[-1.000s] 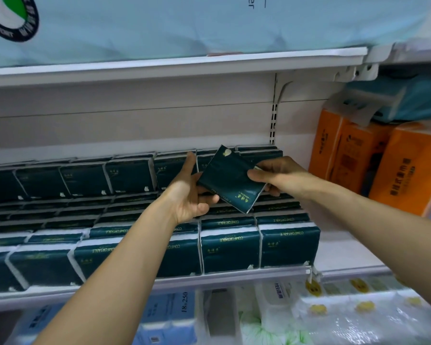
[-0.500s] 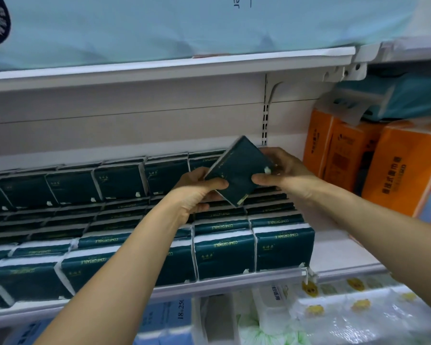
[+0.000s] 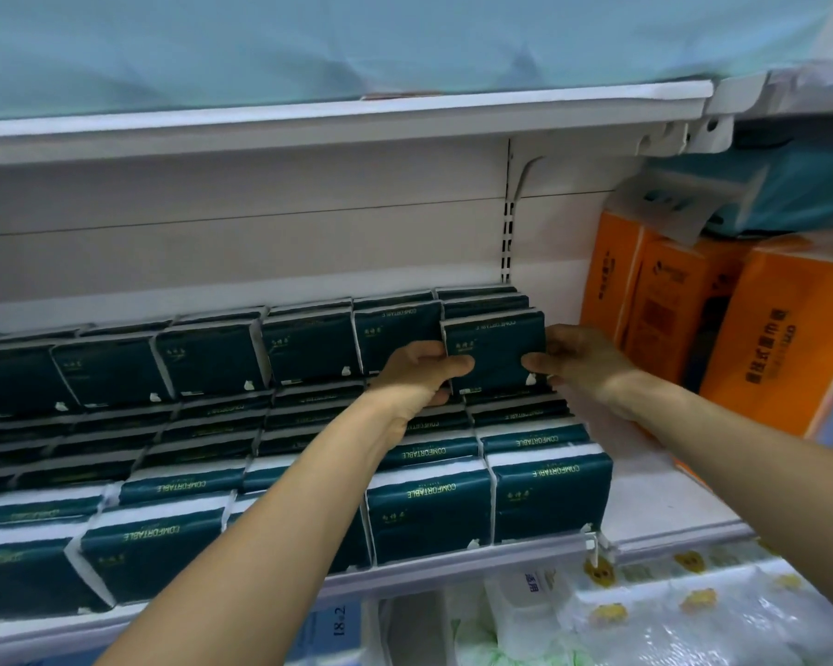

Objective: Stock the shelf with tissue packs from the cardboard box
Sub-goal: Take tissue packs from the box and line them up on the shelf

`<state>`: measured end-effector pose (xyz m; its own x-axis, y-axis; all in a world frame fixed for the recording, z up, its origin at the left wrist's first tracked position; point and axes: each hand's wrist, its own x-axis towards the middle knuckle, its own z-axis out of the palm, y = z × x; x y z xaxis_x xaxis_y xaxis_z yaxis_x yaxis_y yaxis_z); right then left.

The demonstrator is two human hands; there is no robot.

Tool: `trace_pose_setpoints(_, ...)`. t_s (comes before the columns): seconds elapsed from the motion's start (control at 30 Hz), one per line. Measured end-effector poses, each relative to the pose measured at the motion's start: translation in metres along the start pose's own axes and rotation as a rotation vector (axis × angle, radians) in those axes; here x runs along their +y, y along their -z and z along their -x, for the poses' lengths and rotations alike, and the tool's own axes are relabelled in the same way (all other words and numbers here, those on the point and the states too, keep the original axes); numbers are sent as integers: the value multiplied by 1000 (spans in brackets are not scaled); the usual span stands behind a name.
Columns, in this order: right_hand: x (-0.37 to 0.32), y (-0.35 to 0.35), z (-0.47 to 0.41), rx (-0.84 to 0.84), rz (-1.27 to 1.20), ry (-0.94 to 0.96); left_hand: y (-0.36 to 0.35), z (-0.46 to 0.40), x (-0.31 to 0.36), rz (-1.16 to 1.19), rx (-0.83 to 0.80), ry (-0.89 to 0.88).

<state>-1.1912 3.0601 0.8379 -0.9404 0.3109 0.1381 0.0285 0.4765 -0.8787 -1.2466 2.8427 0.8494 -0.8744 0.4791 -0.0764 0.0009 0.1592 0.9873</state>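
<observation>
Seating this tissue pack (image 3: 495,350) is the step in hand, as I judge it. I have it between both hands at the far right end of the back row on the shelf (image 3: 669,526), standing in front of the packs already ranked there and just left of the orange packs (image 3: 684,305). My left hand (image 3: 422,372) grips its left edge, thumb laid across the front face and the other fingers curled behind; my right hand (image 3: 580,360) pinches the right edge the same way, thumb tip on the front.

To do it well, I would keep the pressure even on both edges so the soft wrap does not buckle, push the pack straight back until it meets the row behind, and line its top edge with the neighbour on the left before letting go.

It stands upright, broad dark-green face toward me and tipped slightly back like the rest of the row. Its printed top band faces up, and its long axis runs left to right along the shelf. No cardboard box is in view.
</observation>
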Motion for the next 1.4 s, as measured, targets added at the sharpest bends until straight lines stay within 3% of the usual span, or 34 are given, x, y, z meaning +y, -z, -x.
trace_pose_setpoints(0.6, 10, -9, -31, 165, 135, -49, -7, -15, 2, -54, -101, -57)
trace_pose_setpoints(1.03, 7, -12, -32, 156, 218, -24, -12, -17, 3, -37, -104, -9)
trace_pose_setpoints(1.4, -3, -9, -16, 182, 229, -49, -12, -18, 2, 67, 55, 52)
